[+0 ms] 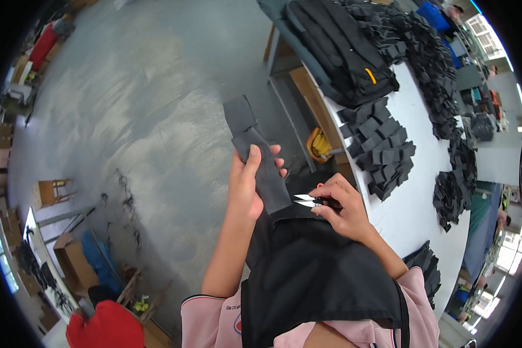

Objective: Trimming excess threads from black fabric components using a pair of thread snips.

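Note:
My left hand (246, 185) holds up a dark grey folded fabric strip (255, 148), thumb on its front face and fingers curled round its right edge. My right hand (339, 209) grips small thread snips (308, 200) with orange and black handles, their silver blades pointing left toward the lower end of the strip. A black apron (313, 272) covers my lap below both hands.
A white table (412, 197) to the right carries heaps of cut black fabric pieces (383, 145) and a black backpack (342, 46). Grey concrete floor (145, 104) spreads to the left, with a wooden stool (52, 191), cardboard boxes and a red item (104, 327) at lower left.

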Tool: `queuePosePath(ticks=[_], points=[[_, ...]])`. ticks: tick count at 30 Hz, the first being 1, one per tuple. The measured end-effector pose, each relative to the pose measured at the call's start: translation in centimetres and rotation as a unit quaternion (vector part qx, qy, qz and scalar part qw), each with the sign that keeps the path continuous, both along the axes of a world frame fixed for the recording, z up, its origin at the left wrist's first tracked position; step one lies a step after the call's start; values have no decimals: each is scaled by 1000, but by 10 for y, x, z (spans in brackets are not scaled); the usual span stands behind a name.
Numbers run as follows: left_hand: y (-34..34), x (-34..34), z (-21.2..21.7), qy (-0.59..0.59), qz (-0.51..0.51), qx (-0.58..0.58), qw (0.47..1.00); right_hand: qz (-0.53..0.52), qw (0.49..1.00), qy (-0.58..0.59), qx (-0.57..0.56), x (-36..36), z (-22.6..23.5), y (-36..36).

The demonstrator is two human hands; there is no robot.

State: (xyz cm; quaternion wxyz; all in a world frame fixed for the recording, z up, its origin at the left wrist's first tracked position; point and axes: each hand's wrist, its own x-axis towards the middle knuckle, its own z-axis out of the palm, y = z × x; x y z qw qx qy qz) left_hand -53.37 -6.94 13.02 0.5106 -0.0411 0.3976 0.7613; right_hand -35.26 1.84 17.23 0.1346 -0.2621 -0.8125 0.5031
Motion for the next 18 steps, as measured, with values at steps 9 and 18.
queuePosePath(ticks=[9, 18], points=[[-14, -27, 17, 40, 69, -10, 997, 160, 968, 44, 191, -53, -3, 9], [5, -89, 21, 52, 127, -2, 991, 238, 930, 127, 250, -133, -13, 46]])
